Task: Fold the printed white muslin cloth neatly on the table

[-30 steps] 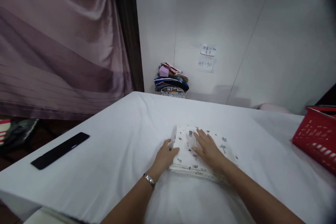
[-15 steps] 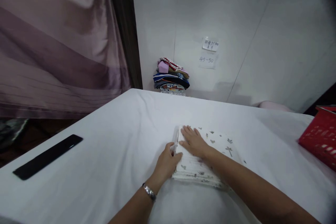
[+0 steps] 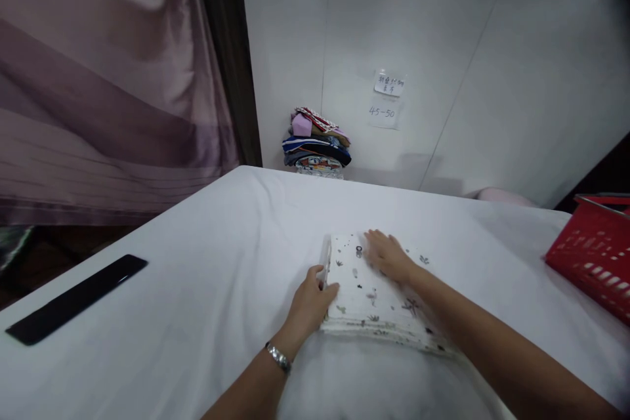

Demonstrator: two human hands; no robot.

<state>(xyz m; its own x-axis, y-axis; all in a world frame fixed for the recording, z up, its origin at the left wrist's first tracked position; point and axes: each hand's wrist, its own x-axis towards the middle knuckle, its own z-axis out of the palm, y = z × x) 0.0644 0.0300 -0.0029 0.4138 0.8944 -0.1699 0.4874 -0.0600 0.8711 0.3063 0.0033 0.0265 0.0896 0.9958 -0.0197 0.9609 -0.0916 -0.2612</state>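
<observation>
A folded white cloth [image 3: 369, 302] with small dark printed motifs lies on the white-covered table [image 3: 207, 275]. My left hand [image 3: 311, 302] rests at the cloth's left edge, thumb on top and fingers curled under the fold, a bracelet on the wrist. My right hand [image 3: 388, 254] lies flat on the cloth's far part, fingers stretched out and pressing down. A thin pale strip stands along the cloth's left edge by my left thumb.
A long black flat bar [image 3: 73, 298] lies at the table's left edge. A red plastic basket [image 3: 595, 252] stands at the right. A stack of folded coloured clothes [image 3: 315, 147] sits against the white wall, under two paper notes [image 3: 386, 98]. A mauve curtain [image 3: 108, 79] hangs at left.
My right hand slid across the top of the cloth, first toward the left edge, then back to the far middle. My left hand stayed at the left edge.
</observation>
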